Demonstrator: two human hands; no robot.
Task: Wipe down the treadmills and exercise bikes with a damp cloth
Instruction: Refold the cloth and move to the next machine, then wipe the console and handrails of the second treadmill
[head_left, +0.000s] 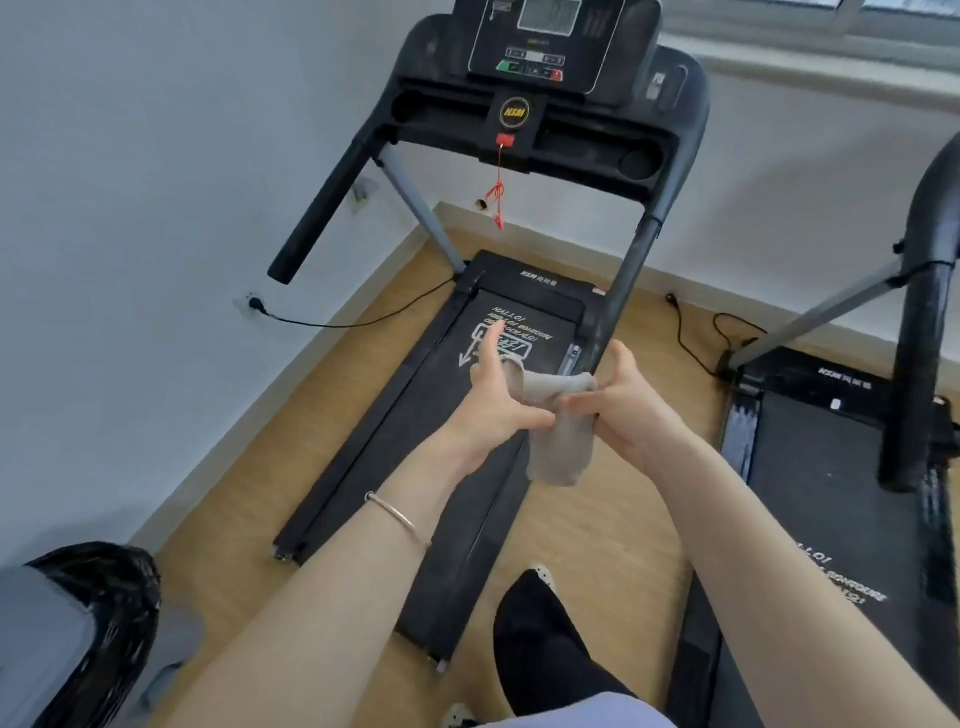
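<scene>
Forearms bare. Thin silver bangle just behind left hand. Black trouser leg, pale spotted shoe below grip.

Cloth: beige, crumpled, held up between left grip and right grip; top stretches across, lower end hangs loose over the belt. Treadmill: black, lies flat on wood floor, console upright at far end, white lettering at belt front. Second treadmill: black, stands just beside, on the right, parallel, partly cut off.
</scene>
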